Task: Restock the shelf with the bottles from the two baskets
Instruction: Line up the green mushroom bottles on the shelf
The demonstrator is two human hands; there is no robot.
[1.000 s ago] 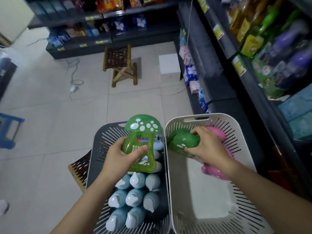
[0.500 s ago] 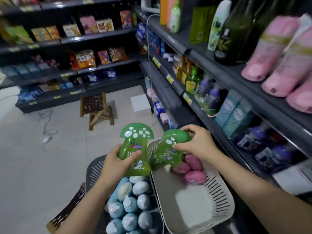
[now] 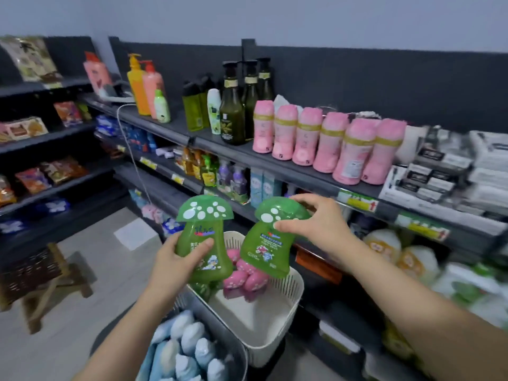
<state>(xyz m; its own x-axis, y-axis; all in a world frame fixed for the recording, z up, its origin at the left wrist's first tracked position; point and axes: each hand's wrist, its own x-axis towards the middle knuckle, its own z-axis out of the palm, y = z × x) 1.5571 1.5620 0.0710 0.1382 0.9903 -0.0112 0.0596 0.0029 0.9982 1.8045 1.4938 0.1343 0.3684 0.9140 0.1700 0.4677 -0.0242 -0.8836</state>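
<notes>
Each hand grips green bottle — left hand [image 3: 171,261], right hand [image 3: 316,226].

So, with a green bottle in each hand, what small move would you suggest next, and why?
Probably raise the green bottle in the right hand to the shelf: it hangs above the white basket, close to the shelf edge; the left hand grips a second bottle.

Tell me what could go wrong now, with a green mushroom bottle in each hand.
The right hand holds its tilted green bottle only by the cap; it might slip and drop onto the pink bottles in the white basket. With the left hand also full, shelving either bottle could knock the pink row standing near the edge of the shelf.
</notes>
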